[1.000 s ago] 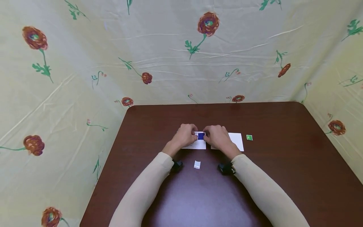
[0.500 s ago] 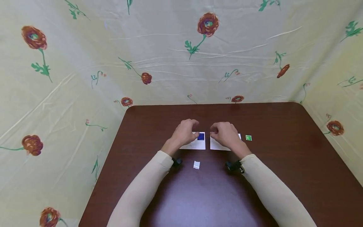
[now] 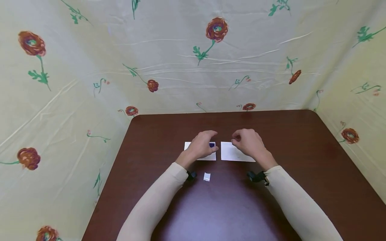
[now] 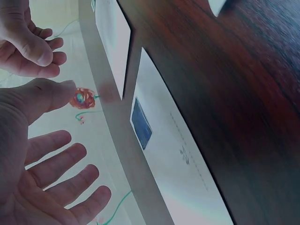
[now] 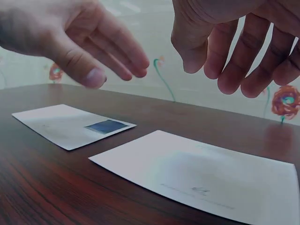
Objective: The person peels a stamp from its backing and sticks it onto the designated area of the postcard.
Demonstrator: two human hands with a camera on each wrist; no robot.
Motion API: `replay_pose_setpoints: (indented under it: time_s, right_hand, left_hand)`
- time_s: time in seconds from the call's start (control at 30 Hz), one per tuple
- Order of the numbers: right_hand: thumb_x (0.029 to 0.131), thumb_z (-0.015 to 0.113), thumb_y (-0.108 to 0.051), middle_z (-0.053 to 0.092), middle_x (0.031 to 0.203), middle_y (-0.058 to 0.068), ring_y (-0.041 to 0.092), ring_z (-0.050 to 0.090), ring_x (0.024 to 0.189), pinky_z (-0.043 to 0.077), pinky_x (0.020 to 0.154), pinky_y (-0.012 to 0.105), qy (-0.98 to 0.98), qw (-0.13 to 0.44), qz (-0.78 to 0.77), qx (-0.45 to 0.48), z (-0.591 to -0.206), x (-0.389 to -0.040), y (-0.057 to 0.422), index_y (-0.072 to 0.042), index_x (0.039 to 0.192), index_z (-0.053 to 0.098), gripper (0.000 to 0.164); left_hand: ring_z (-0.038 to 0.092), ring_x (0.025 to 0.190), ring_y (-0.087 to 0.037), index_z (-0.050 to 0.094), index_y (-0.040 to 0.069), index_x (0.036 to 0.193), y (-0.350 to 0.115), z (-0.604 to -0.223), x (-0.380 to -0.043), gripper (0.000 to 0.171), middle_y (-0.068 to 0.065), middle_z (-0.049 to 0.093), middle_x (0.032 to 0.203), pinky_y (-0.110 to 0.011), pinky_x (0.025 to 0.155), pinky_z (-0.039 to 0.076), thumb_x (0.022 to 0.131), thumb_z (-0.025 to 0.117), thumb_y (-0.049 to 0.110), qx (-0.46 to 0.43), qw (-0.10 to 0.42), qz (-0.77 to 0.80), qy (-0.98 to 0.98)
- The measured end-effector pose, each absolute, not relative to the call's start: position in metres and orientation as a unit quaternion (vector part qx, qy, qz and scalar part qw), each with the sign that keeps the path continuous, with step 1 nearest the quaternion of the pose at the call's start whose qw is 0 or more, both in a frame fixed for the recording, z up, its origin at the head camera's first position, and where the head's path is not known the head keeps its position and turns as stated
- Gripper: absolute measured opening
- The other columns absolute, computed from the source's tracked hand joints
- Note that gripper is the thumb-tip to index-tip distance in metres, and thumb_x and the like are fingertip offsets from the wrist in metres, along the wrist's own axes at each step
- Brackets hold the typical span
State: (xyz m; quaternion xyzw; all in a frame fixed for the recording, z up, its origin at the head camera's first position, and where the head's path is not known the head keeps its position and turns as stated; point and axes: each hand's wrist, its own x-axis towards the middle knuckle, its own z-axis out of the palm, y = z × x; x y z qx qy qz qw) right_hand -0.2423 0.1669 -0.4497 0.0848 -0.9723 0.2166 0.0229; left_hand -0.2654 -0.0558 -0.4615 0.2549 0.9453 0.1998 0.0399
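Observation:
Two white envelopes lie side by side on the table. The left envelope [image 3: 208,157] bears a dark blue square stamp [image 4: 141,124] in its far right corner. My left hand [image 3: 199,145] hovers over that envelope with its fingers spread, partly covering the stamp in the head view. Above the right envelope [image 5: 211,173], which has faint markings and no stamp showing, is my right hand [image 3: 250,144], its fingers loosely bent and nothing visible between them. A small green-edged stamp [image 4: 93,4] lies beyond the right envelope in the left wrist view; my right hand hides it in the head view.
A small creased white paper piece [image 3: 206,176] lies on the dark brown table [image 3: 223,207], nearer to me than the envelopes. Flower-patterned sheeting [image 3: 169,43] hangs behind the table and along its sides.
Both hands have come away from the blue stamp, which stays on the left envelope. My right hand has moved rightward over the right envelope, and the green stamp has become covered in the head view.

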Motion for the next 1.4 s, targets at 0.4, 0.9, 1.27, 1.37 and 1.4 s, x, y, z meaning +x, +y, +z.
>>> replay_pose_setpoints:
  time_s: [0.4, 0.9, 1.27, 1.37, 1.4]
  right_hand:
    - [0.091, 0.070, -0.026, 0.075, 0.096, 0.006, 0.023, 0.066, 0.083, 0.054, 0.071, 0.040, -0.974, 0.029, 0.210, 0.080, -0.446, -0.238, 0.194, -0.010, 0.106, 0.077, 0.023]
    - [0.093, 0.066, -0.022, 0.075, 0.101, 0.013, 0.026, 0.065, 0.080, 0.054, 0.069, 0.043, -0.977, 0.025, 0.203, 0.059, -0.450, -0.232, 0.227, -0.008, 0.108, 0.076, 0.023]
    - [0.094, 0.066, -0.018, 0.073, 0.100, 0.017, 0.025, 0.060, 0.072, 0.051, 0.059, 0.035, -0.978, 0.012, 0.207, 0.037, -0.454, -0.230, 0.252, -0.004, 0.108, 0.075, 0.022]
    - [0.093, 0.067, -0.018, 0.073, 0.101, 0.018, 0.027, 0.060, 0.075, 0.052, 0.062, 0.038, -0.980, 0.010, 0.199, 0.028, -0.459, -0.230, 0.258, -0.004, 0.108, 0.074, 0.023]
    - [0.092, 0.067, -0.018, 0.073, 0.101, 0.018, 0.027, 0.060, 0.074, 0.053, 0.062, 0.038, -0.980, 0.008, 0.197, 0.025, -0.460, -0.230, 0.260, -0.003, 0.108, 0.074, 0.023]
  left_hand:
    - [0.043, 0.143, -0.031, 0.052, 0.007, 0.145, -0.038, -0.469, -0.267, 0.070, -0.007, 0.054, 0.148, -0.045, 0.113, 0.040, 0.087, 0.076, 0.037, 0.310, 0.044, 0.084, 0.946]
    - [0.040, 0.145, -0.030, 0.051, 0.009, 0.145, -0.025, -0.481, -0.263, 0.067, -0.004, 0.053, 0.149, -0.049, 0.113, 0.038, 0.090, 0.074, 0.038, 0.338, 0.066, 0.056, 0.937]
    - [0.039, 0.146, -0.031, 0.056, 0.012, 0.141, -0.022, -0.488, -0.262, 0.060, -0.004, 0.055, 0.147, -0.050, 0.112, 0.039, 0.090, 0.074, 0.037, 0.342, 0.065, 0.051, 0.936]
    - [0.040, 0.145, -0.031, 0.058, 0.012, 0.139, -0.022, -0.490, -0.262, 0.057, -0.003, 0.056, 0.146, -0.051, 0.111, 0.039, 0.090, 0.073, 0.037, 0.344, 0.066, 0.052, 0.935]
    - [0.040, 0.145, -0.031, 0.058, 0.012, 0.139, -0.022, -0.490, -0.262, 0.057, -0.003, 0.056, 0.146, -0.052, 0.111, 0.039, 0.090, 0.073, 0.037, 0.345, 0.066, 0.052, 0.935]
